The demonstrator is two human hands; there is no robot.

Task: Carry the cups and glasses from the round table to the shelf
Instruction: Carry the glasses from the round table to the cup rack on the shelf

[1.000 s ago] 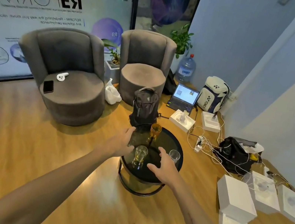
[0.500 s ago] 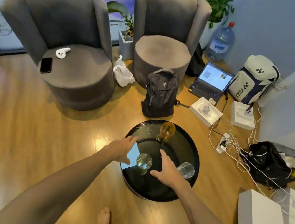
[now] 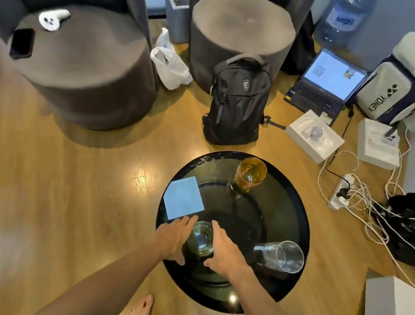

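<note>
Both hands are reaching down over the round black tabletop (image 3: 281,285), one on each side of the near clear glass (image 3: 201,236). The left hand (image 3: 174,235) is lying just left of that glass, fingers straight and spread, its grip open and holding nothing. The right hand (image 3: 223,250) is sitting just right of it, fingers stretched forward, thumb angling toward the glass base, grip also open. Whether either palm is touching the glass, I cannot tell. The glass is standing upright at the near-left part of the tabletop. A second clear glass (image 3: 282,255) is standing near the right edge, well apart from the hands. An amber glass (image 3: 250,174) is standing at the far side. A pale blue square patch (image 3: 184,198) is showing on the tabletop just beyond the left fingertips. Behind the tabletop, a black backpack (image 3: 238,99) is leaning on a grey armchair (image 3: 241,31). A laptop (image 3: 326,81) is sitting open on the floor to the right. Bare toes (image 3: 140,314) are showing at the bottom.
</note>
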